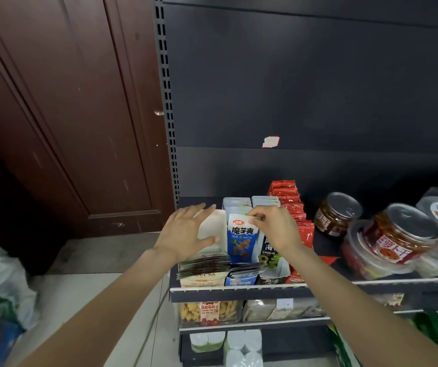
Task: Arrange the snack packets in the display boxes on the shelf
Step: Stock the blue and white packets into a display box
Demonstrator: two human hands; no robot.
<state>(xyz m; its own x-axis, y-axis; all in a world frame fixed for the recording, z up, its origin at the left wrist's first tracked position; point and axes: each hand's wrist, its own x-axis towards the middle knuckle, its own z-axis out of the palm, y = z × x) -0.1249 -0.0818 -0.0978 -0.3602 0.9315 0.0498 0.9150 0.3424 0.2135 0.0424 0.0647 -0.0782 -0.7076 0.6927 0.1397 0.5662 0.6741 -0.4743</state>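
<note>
We are well into the arranging, as far as we can judge: at the left end of the shelf (239,289), the display boxes (213,229) already hold rows of packets standing in file, front to back, and the red packets (296,207) beside them run in a neat line toward the back panel. Our right hand (272,223) pinches the top edge of the blue snack packet (241,241), which stands upright in the middle box, seemingly not yet seated. Our left hand (186,231) lies with fingers spread and straight against the white box wall, steadying it and gripping nothing. What remains looks like pressing this packet home; whether more loose packets wait, we cannot tell.
</note>
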